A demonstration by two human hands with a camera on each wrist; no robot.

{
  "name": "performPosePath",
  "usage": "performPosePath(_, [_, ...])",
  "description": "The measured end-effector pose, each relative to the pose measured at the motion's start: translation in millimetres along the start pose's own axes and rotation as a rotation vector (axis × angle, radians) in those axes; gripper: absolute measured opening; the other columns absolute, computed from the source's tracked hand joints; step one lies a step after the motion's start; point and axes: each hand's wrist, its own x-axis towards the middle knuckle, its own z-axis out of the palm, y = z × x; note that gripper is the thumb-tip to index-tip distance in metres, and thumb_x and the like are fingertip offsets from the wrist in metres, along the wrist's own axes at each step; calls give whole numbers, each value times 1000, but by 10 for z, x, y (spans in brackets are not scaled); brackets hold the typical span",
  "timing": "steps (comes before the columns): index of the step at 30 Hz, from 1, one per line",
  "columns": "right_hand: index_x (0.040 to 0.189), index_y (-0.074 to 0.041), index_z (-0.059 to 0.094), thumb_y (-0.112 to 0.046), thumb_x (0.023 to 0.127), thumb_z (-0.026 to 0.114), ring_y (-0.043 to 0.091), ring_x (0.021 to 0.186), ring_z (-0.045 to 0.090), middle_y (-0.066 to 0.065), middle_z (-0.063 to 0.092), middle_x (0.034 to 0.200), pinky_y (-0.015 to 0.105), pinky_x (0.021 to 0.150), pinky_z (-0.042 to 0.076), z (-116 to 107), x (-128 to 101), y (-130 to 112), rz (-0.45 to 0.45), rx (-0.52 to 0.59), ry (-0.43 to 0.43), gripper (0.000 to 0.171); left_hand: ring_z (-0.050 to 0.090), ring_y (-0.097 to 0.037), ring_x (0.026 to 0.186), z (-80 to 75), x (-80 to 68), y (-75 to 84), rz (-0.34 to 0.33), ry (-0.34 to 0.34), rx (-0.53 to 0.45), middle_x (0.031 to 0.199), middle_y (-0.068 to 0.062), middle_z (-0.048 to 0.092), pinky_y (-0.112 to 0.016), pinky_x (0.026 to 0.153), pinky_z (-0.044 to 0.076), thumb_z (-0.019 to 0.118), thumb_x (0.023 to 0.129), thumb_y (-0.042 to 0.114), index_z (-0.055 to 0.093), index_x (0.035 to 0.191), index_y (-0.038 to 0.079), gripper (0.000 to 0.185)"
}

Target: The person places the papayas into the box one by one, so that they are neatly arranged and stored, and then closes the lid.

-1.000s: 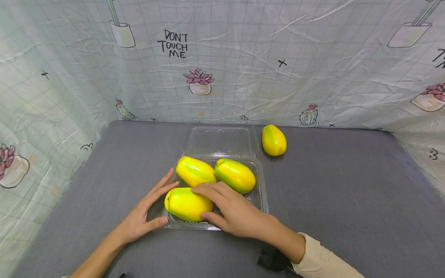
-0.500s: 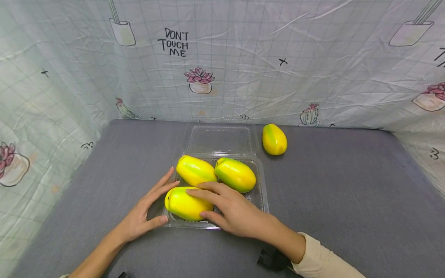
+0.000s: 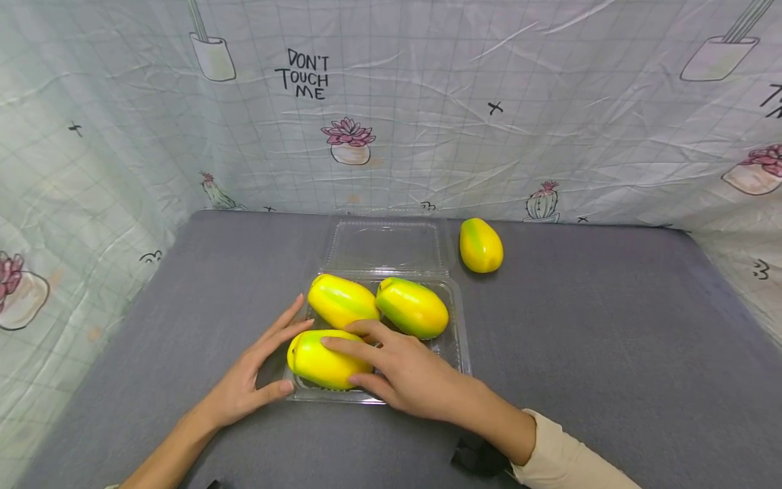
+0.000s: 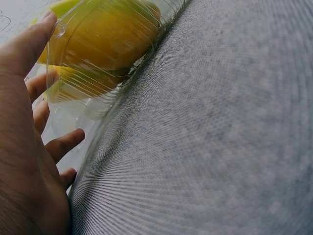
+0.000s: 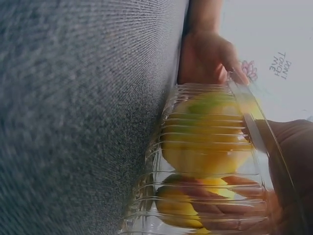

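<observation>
A clear plastic clamshell box point(image 3: 461, 333) lies with its lid folded back and contains three yellow-green papayas. One papaya point(image 3: 324, 370) is at the front left; behind it are a left papaya point(image 3: 341, 300) and a right papaya point(image 3: 415, 309). My right hand point(image 3: 409, 373) holds the front papaya by its right end, thumb on the near side and index finger stretched over the top. My left hand point(image 3: 247, 380) rests along the box's left side, fingers extended and spread. In the left wrist view its thumb point(image 4: 41, 34) touches the clear rim.
A fourth-side neighbour, one loose papaya point(image 3: 481, 246), lies on the grey cloth right of the open lid point(image 3: 387, 248). A printed curtain point(image 3: 421, 136) hangs behind the table and along its sides. A black object point(image 3: 479, 455) sits under the right wrist.
My right index finger has slid left across the top of the front papaya, and the fingers have spread apart. The left hand, the box and the papayas stay in place.
</observation>
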Motion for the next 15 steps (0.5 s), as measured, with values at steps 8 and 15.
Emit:
performPosePath(8, [147,-27,39,-24,93,63,13,97,56,7,42,136,21,78,45,-15,5,-9,2,5,-31,59,30,-31,138,-2,9,7,2,-3,-3,156,-23,11,-25,111,14,66,86,17,38,142,-4,67])
performPosePath(15, [145,-29,42,-23,92,64,15,109,52,7,43,135,26,85,45,-31,12,7,2,11,-30,58,31,-31,138,-2,13,4,1,-6,-4,156,-23,11,-25,111,15,66,85,15,38,143,-4,67])
